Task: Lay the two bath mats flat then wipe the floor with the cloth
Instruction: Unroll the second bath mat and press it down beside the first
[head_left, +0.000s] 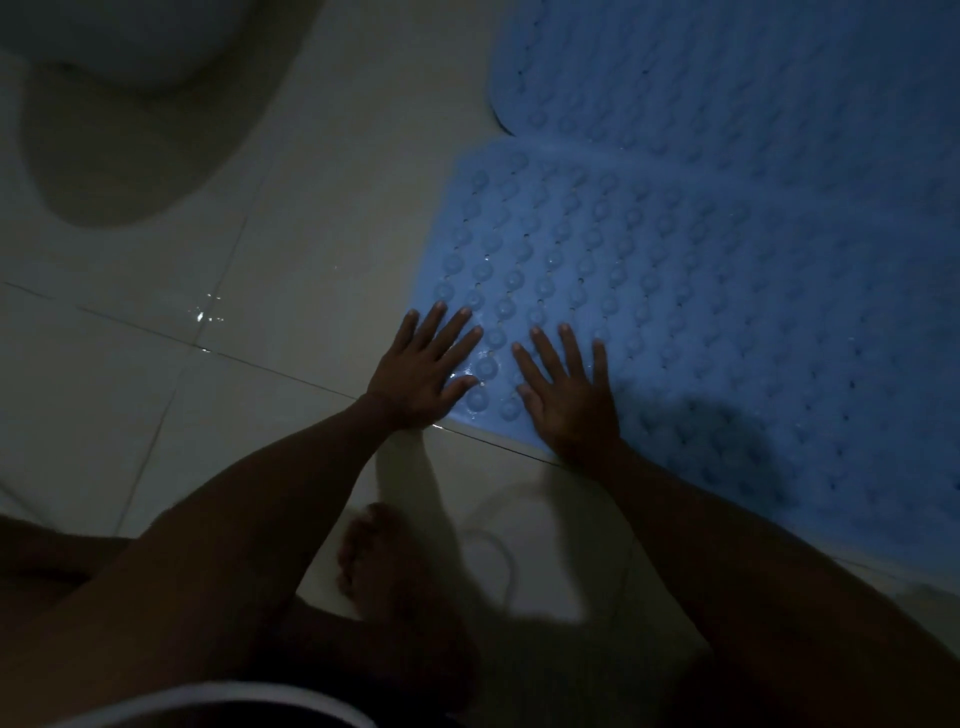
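Head view, dim light. The left hand (423, 371) is lying flat, fingers straight and spread, pressing on the near-left corner of the nearer blue rubber bath mat with rows of round bumps (649, 291); its palm heel is reaching the mat's edge by the floor. The right hand (569, 392) is lying flat just beside it, fingers straight and apart, also pressing on the same mat. This mat is lying flat on the pale glossy tiled floor (291, 218). A second blue bumpy bath mat (727, 67) is lying beyond it, their edges touching or overlapping; which one cannot be told. Water droplets (208, 306) are glinting on the tiles to the left. A bare foot (379, 561) is resting on the floor below the hands. A white rounded toilet base (119, 57) is showing at upper left. No cloth can be made out.
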